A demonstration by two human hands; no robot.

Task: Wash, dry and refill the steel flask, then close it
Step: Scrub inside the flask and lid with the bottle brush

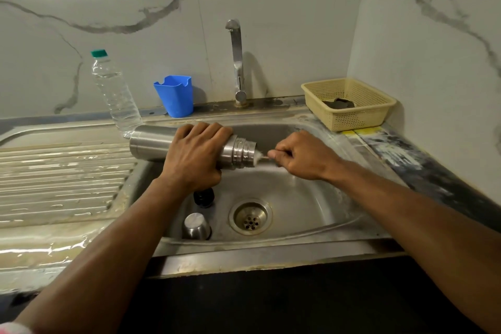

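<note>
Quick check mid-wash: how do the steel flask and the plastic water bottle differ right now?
The steel flask lies sideways over the sink, gripped by the left hand; the plastic bottle stands upright on the counter, untouched. The flask is opaque metal, the bottle clear. The flask's mouth is open with a brush in it, held by the right hand; the bottle wears its green cap. Both are tall cylinders.

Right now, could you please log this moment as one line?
stage: washing | left hand: grips flask | right hand: brush at mouth | cap: in sink

Silver steel flask (151,144), blue cup (174,96), green-capped clear bottle (115,92), cream perforated basket (349,102), grey-veined white marble wall (135,8).
</note>
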